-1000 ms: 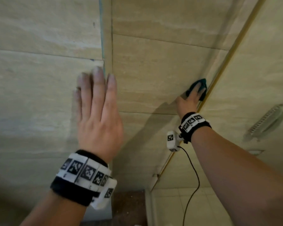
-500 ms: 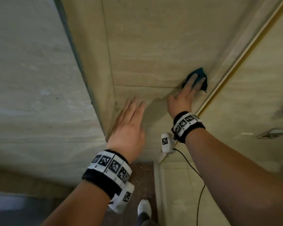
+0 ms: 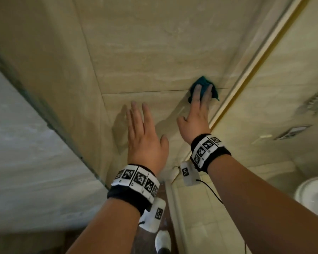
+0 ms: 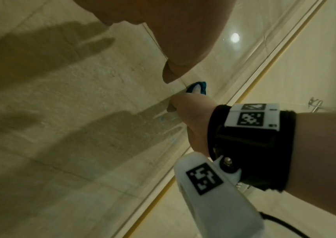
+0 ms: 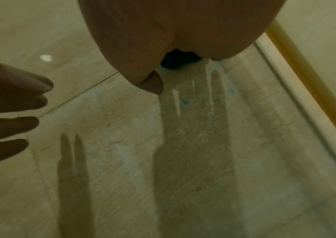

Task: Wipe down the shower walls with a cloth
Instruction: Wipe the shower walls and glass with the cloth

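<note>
A small teal cloth (image 3: 202, 82) lies flat against the beige tiled shower wall (image 3: 145, 52), right on a horizontal grout line. My right hand (image 3: 196, 110) presses it to the tile with straight fingers. Only the cloth's edges show around the fingertips (image 4: 261, 85) (image 5: 180, 60). My left hand (image 3: 143, 132) is held flat with straight fingers just left of the right hand, close to the wall, and holds nothing. The left fingers (image 5: 10, 125) reach in from the left edge of the right wrist view. Wet streaks (image 5: 193, 120) run down the tile below the cloth.
A pale frame with a yellow strip (image 3: 246, 74) runs diagonally just right of the cloth. A side wall (image 3: 26, 143) stands close on the left. A white fixture (image 3: 312, 197) sits at the lower right. A white shoe (image 3: 162, 239) is on the floor below.
My left hand left the side wall and moved right, next to my right hand. The right hand still presses the cloth, now slightly further from the frame.
</note>
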Available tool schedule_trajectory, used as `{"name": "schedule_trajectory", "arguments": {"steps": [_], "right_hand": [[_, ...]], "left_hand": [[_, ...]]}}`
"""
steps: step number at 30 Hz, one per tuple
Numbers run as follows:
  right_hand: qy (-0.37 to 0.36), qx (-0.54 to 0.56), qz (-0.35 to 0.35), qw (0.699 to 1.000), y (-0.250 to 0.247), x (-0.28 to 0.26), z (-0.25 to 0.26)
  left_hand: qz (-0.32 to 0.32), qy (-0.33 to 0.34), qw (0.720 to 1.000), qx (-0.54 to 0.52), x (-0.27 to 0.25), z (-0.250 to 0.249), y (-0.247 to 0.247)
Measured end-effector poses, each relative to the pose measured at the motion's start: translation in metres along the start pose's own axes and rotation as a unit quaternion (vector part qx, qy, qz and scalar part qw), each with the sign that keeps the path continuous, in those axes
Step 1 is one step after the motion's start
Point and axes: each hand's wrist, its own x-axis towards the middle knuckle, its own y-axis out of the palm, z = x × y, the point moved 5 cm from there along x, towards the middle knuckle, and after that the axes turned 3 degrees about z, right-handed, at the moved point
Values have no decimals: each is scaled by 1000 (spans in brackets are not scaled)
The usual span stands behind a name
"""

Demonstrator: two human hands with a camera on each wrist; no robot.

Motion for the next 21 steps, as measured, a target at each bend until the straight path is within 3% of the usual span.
{"name": "schedule_trajectory", "arguments": {"steps": [4,8,16,21], "right_hand": [[-7,3,-31,999,5,-1,-3],[-35,40,-113,992,13,2,-8],[-101,36,-257,960,33,10,-29],[-118,38,-301,946,40,14,-31]], "left_hand": [[-43,28,999,-16,7,11,11],[-135,59,989,-28,19,25,23],[-294,84,950,-65,48,66,57],[-366,142,914,-106,62,84,73]]}}
